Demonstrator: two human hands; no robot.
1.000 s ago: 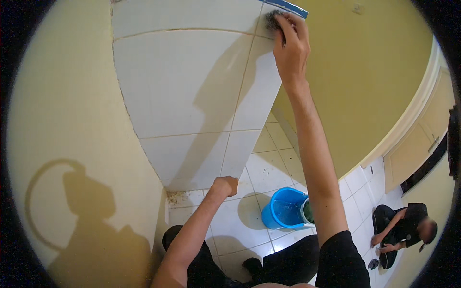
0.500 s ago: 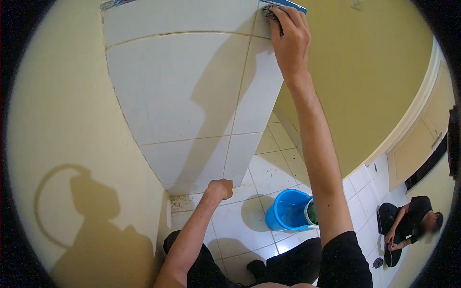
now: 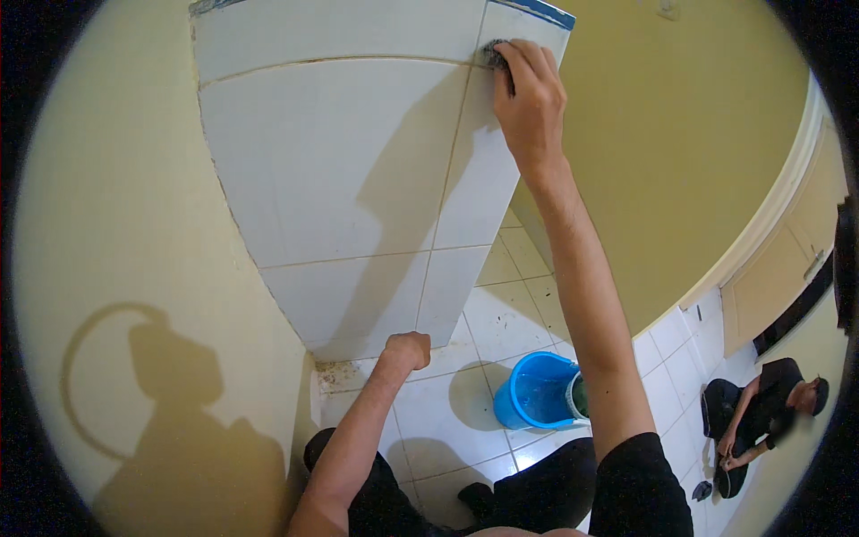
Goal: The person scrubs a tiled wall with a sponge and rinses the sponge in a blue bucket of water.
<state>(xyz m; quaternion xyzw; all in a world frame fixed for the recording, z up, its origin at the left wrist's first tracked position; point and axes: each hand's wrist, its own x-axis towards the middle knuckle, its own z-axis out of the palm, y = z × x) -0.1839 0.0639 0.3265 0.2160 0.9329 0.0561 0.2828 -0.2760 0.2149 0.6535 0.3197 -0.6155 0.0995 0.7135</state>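
My right hand [image 3: 534, 98] is raised to the upper right of the white tiled wall [image 3: 331, 161]. Its fingers close on a dark grey wire scouring pad [image 3: 493, 55], which presses against the tile beside an upright grout line. Lower down, my left hand [image 3: 410, 350] is curled into a fist in front of the bottom of the tiles. Whatever it may hold is hidden, and I cannot tell whether it touches the wall. Brownish grout lines run between the tiles, and a blue strip [image 3: 537, 11] edges the top.
A blue bucket [image 3: 519, 403] with water stands on the tiled floor [image 3: 447, 416], a second container [image 3: 577, 394] at its right side partly behind my arm. A person in black [image 3: 761, 416] sits on the floor at right. Beyond is a pale door [image 3: 778, 286].
My right hand has moved down and slightly left along the tile with the scouring pad, away from the blue top edge. My left fist has barely shifted.
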